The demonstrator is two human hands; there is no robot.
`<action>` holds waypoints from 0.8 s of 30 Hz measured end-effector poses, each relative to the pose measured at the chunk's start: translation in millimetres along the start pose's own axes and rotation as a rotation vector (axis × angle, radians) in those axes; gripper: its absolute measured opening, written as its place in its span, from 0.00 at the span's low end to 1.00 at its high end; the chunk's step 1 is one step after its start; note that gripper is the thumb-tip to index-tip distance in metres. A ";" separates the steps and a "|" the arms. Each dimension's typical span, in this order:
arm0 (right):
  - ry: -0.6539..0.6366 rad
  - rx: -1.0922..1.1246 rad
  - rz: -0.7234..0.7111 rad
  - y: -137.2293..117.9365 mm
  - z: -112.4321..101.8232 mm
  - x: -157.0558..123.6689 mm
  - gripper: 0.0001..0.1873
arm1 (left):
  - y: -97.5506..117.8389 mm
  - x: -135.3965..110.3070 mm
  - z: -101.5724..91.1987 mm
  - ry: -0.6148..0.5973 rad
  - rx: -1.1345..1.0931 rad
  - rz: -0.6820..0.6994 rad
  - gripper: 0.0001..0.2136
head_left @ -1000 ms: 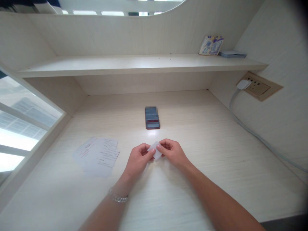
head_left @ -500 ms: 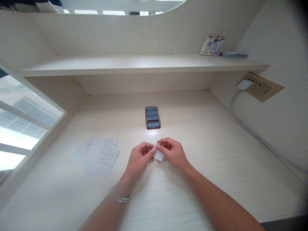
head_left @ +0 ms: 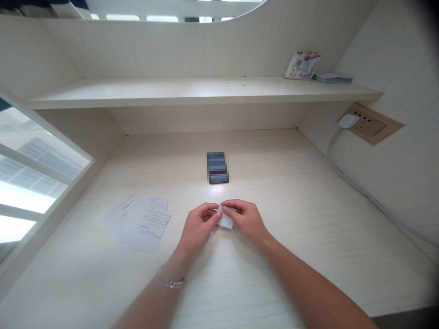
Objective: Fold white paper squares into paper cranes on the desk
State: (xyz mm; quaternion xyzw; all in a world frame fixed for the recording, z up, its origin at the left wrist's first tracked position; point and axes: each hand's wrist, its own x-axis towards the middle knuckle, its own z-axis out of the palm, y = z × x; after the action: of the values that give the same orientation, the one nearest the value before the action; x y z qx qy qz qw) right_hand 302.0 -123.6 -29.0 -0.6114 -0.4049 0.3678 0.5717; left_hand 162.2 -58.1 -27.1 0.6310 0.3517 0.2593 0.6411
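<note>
A small piece of white paper [head_left: 225, 222] is pinched between my two hands, just above the desk. My left hand [head_left: 199, 225] grips its left side with thumb and fingers. On the upper right edge, my right hand [head_left: 247, 218] holds it between thumb and forefinger. Part of the paper is hidden behind the fingers. Straight ahead of the hands lies a phone [head_left: 217, 167] with a blurred-out screen. To the left, several loose printed sheets of paper [head_left: 140, 224] overlap flat on the desk.
A shelf [head_left: 206, 87] runs across the back, with a small printed packet [head_left: 302, 65] and a flat stack [head_left: 332, 77] at its right. A white plug [head_left: 348, 121] sits in the wall socket [head_left: 373, 125], its grey cable [head_left: 370, 198] trailing down the right side.
My right hand has shifted slightly left and down along the paper's top edge, and the paper has turned a little. My left hand has barely moved.
</note>
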 end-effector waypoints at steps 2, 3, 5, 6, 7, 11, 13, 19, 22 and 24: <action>-0.008 -0.018 -0.005 0.4 0.0 -0.2 0.10 | 0.8 -0.3 0.1 0.007 0.017 0.006 0.12; -0.014 -0.028 -0.006 0.5 0.0 -0.2 0.10 | 1.5 -0.4 0.1 0.011 0.027 0.013 0.12; -0.029 -0.031 -0.005 0.4 0.1 0.0 0.10 | 3.4 -0.4 -0.3 0.020 0.040 0.028 0.12; -0.037 -0.023 -0.003 0.4 0.1 0.3 0.10 | 4.2 -0.2 -0.6 0.022 0.037 0.034 0.11; -0.044 -0.010 0.000 0.4 0.1 0.5 0.10 | 4.6 0.2 -1.0 0.023 0.027 0.036 0.11; -0.049 0.044 0.012 1.3 -0.9 1.5 0.10 | 2.6 2.3 -3.5 0.004 -0.102 0.004 0.11; -0.061 0.084 0.026 2.3 -1.3 1.4 0.11 | 0.4 3.1 -4.7 -0.014 -0.185 -0.017 0.11; -0.111 0.155 0.058 3.7 -1.0 -0.1 0.12 | 0.3 3.1 -8.5 -0.058 -0.214 -0.031 0.10; -0.126 0.161 0.055 3.0 -0.6 -0.5 0.12 | 2.9 2.9 -9.8 -0.051 -0.180 -0.029 0.08; -0.133 0.156 0.053 2.3 -0.7 -0.6 0.12 | 4.5 2.9 -9.9 -0.045 -0.176 -0.030 0.07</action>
State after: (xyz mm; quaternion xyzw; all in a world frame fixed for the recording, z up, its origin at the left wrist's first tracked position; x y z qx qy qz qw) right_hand 302.6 -124.5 -31.2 -0.5497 -0.3959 0.4529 0.5796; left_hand 156.9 -49.4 -22.6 0.5724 0.3224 0.2656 0.7056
